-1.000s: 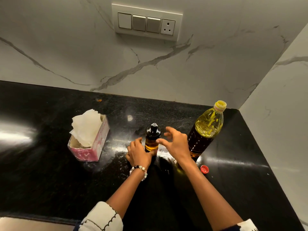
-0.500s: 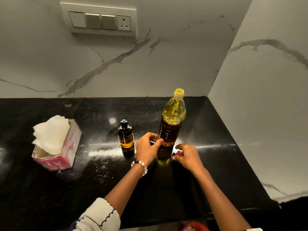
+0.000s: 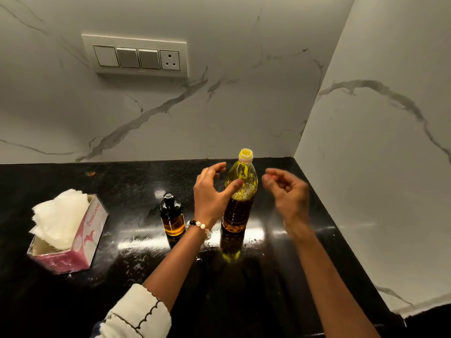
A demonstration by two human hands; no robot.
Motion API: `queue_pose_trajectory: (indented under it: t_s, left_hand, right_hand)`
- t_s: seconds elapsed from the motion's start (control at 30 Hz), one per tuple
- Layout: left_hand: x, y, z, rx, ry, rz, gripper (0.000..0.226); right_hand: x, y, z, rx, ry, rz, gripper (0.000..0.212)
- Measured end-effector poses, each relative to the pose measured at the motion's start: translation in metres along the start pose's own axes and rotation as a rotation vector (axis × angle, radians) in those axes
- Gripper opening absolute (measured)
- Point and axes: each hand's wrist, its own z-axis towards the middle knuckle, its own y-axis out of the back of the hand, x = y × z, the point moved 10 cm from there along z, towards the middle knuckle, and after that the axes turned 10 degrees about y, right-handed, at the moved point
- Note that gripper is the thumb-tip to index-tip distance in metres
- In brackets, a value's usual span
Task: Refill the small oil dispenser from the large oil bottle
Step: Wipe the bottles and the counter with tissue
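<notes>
The large oil bottle stands upright on the black counter, its yellow neck uncapped, with yellow oil above and a dark label band below. To its left stands the small dark dispenser, capped and partly filled with amber oil. My left hand is raised beside the bottle's shoulder, fingers spread, its thumb lying across the front of the bottle. To the right of the bottle, my right hand is blurred, with fingers curled and pinched. A trace of red shows at its fingertips, and the red cap no longer lies on the counter.
A pink tissue box with white tissues sits at the left. Marble walls close the counter at the back and right, with a switch panel on the back wall. Glare and smears mark the counter around the bottles.
Both hands rose from the counter to the large bottle's upper half. My left hand let go of the bottle's lower body. My right hand lifted away from where the red cap lay.
</notes>
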Motion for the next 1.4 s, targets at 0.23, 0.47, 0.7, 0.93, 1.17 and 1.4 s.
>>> queue_pose_trajectory:
  t_s: [0.23,0.47,0.7,0.93,1.17,1.4]
  left_hand:
    - [-0.033,-0.02,0.022,0.103,-0.075,0.009,0.062]
    - [-0.032,-0.031,0.026,0.134,-0.021,-0.015,0.04]
    - [-0.025,-0.034,0.026,0.168,0.029,-0.111,0.039]
    - [-0.024,-0.034,0.027,0.183,0.043,-0.138,0.038]
    - [-0.024,-0.034,0.027,0.186,0.041,-0.148,0.037]
    - [-0.023,-0.035,0.028,0.181,0.057,-0.137,0.037]
  right_hand:
    - [0.059,-0.014,0.051,0.04,0.126,0.143,0.027]
    - [0.057,-0.045,0.059,0.23,0.193,-0.016,0.027]
    - [0.072,-0.054,0.061,0.432,0.313,-0.285,0.025]
    - [0.084,-0.071,0.063,0.579,0.45,-0.534,0.037]
    - [0.089,-0.075,0.065,0.603,0.485,-0.611,0.049]
    - [0.093,-0.079,0.063,0.608,0.563,-0.62,0.033]
